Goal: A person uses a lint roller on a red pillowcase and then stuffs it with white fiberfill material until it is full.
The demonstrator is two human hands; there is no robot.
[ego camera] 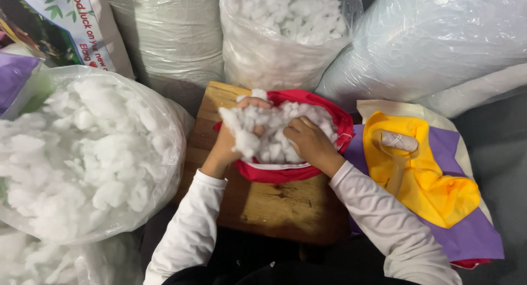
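Both hands are in the red cloth cover on the wooden stool, the left hand squeezing a clump of white fluff with curled fingers, the right hand pressing fluff down with bent fingers so it stays inside

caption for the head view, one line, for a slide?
Both hands, left hand and right hand, press white stuffing into a red fabric cover on a wooden board, among bags of filling.
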